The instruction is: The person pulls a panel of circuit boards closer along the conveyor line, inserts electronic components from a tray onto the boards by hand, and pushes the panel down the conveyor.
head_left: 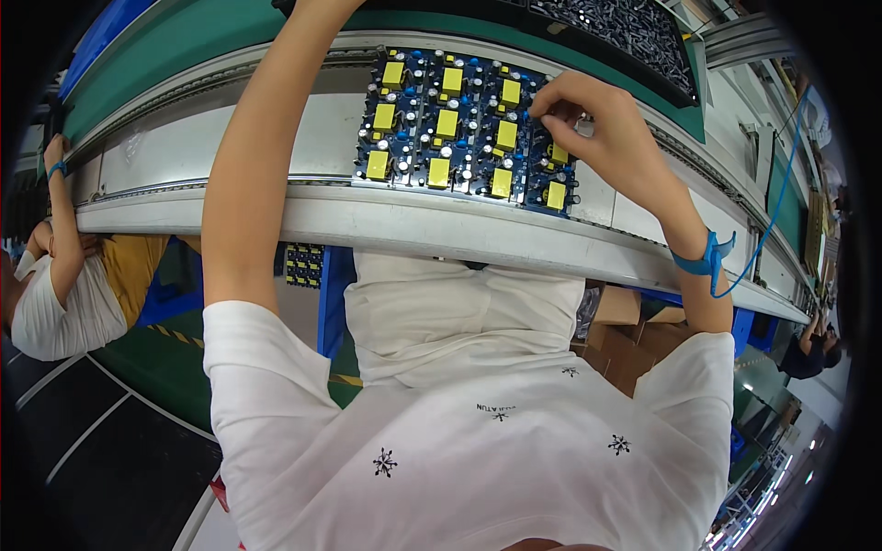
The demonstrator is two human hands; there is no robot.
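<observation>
A panel of dark blue circuit boards (413, 138) lies across the conveyor in front of me. Rows of yellow block-shaped parts, small capacitors and other components stand up from it. Over its right side is my right hand (602, 129), thumb and fingers drawn together in a pinch; what is between the fingertips, if anything, is too small to make out. A blue wrist strap (703, 257) with a coiled-off cord circles that wrist. My left forearm (262, 138) reaches up past the panel's left side, and the hand itself lies beyond the upper edge of the picture.
Beyond the panel stands a black tray (588, 44) full of small dark components. A metal conveyor rail (441, 220) runs along my side. Below it are a blue bin (336, 303) and cardboard boxes (620, 354). At the left, a co-worker's arm (62, 211) rests by the line.
</observation>
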